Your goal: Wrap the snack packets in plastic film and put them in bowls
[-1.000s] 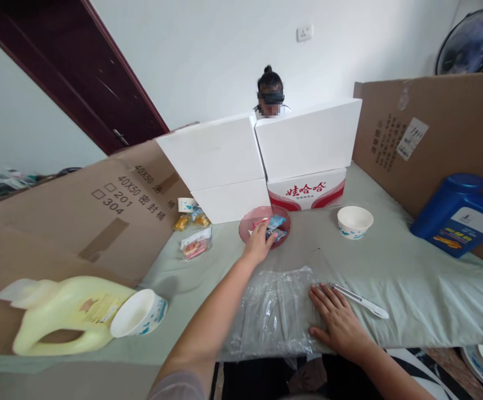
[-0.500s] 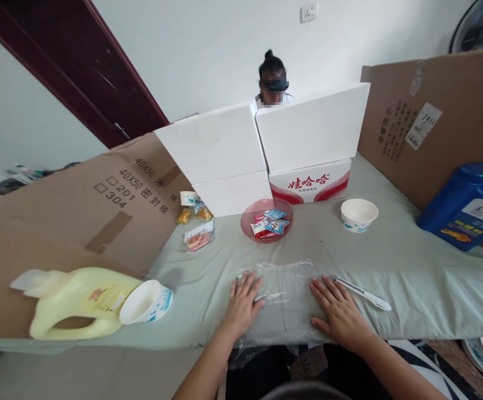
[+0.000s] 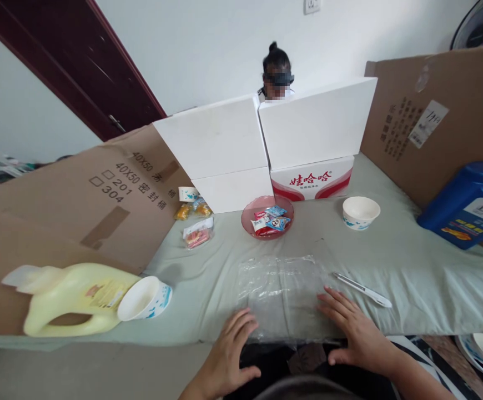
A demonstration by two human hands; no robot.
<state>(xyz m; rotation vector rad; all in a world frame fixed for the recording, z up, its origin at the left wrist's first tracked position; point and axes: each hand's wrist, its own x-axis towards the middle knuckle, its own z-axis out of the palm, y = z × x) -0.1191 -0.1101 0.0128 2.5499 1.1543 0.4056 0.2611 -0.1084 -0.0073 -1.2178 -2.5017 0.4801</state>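
My left hand (image 3: 227, 355) hovers open at the near edge of the table, fingers spread, at the near-left corner of a clear plastic sheet (image 3: 281, 286). My right hand (image 3: 356, 330) is open too, fingers resting on the sheet's near-right corner. Neither hand holds anything. A white utility knife (image 3: 362, 289) lies just right of the sheet. Beyond the sheet stands a pink dish (image 3: 267, 216) with several small snack packets.
A yellow jug (image 3: 69, 300) and a tipped paper bowl (image 3: 144, 298) lie at left, a white bowl (image 3: 361, 212) and blue jug (image 3: 466, 204) at right. Loose snack packets (image 3: 195, 222) lie near stacked white boxes (image 3: 262, 144). Cardboard walls surround the table; a person sits behind the boxes.
My left hand left the pink dish, came back to the plastic sheet, then both hands slid toward the table's near edge.
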